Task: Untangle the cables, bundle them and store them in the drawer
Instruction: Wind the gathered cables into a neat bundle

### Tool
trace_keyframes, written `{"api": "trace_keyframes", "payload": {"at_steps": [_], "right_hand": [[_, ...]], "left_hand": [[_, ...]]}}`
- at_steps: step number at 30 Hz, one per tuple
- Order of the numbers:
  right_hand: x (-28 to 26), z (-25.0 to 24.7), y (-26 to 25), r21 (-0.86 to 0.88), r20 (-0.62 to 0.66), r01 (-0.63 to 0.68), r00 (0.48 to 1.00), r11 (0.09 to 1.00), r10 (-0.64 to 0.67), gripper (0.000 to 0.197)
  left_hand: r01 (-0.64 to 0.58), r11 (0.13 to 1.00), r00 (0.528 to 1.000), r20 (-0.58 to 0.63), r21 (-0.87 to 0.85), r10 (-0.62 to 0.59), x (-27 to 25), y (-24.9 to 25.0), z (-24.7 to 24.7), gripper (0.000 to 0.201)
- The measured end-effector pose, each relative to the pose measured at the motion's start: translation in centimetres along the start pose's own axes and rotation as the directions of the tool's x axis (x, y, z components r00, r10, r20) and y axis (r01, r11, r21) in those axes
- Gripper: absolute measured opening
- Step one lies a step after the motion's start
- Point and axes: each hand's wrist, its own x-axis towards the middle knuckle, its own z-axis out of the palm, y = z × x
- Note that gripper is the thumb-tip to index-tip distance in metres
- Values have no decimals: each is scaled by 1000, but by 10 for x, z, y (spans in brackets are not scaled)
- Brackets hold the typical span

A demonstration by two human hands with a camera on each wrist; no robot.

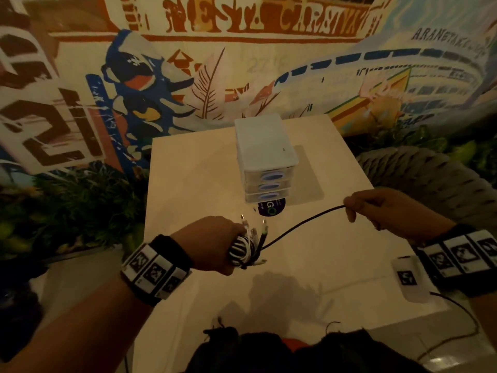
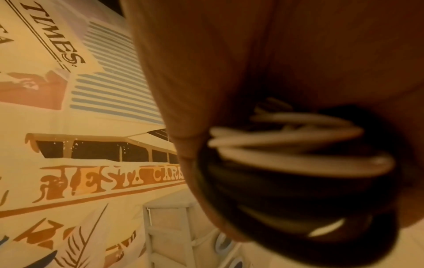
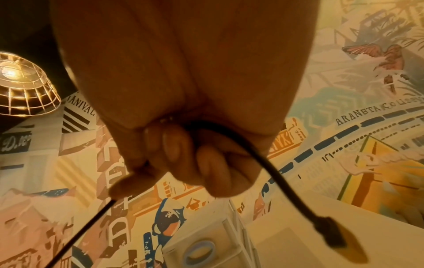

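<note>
a coiled bundle of black and white cables [image 1: 242, 250] is gripped in the left hand [image 1: 212, 243] above the desk [image 1: 188, 184]; one black cable's [image 1: 301, 224] loose end is pinched in the right hand [image 1: 387, 211]. wrapping appears nearly done; the drawer unit [image 1: 265, 157] looks closed, so storing remains.

Black wristbands [image 1: 157, 267] on both wrists, white tiles with black square markers.

Looks like a café or lounge rather than a home: wall-wide painted mural [image 1: 242, 63] with lettering, a coliseum and a bird; wire-caged pendant lamp [image 3: 21, 83] glowing warm; small pale desk [image 1: 193, 168]; woven chair [image 1: 430, 179] beside it; greenery [image 1: 80, 200] below the mural.
</note>
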Motion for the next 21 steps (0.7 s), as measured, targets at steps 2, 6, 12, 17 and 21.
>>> {"api": "trace_keyframes", "payload": {"at_steps": [2, 6, 12, 17, 21], "right_hand": [[3, 3, -1, 35, 29, -18, 999, 999, 17, 43], [9, 15, 13, -178, 204, -97, 970, 979, 133, 41], [27, 43, -3, -450, 40, -93, 991, 888, 124, 37], [26, 60, -115, -317, 166, 372, 927, 873, -335, 96], [35, 67, -156, -224, 299, 518, 843, 826, -447, 95]], "left_hand": [[50, 996, 999, -2, 69, -50, 0, 0, -2, 38], [85, 992, 996, -25, 89, -83, -2, 0, -13, 43], [97, 987, 994, -69, 129, -89, 2, 9, -24, 43], [73, 988, 997, -3, 139, -73, 14, 30, -21, 33], [74, 988, 992, 96, 132, -87, 20, 39, -19, 30]]}}
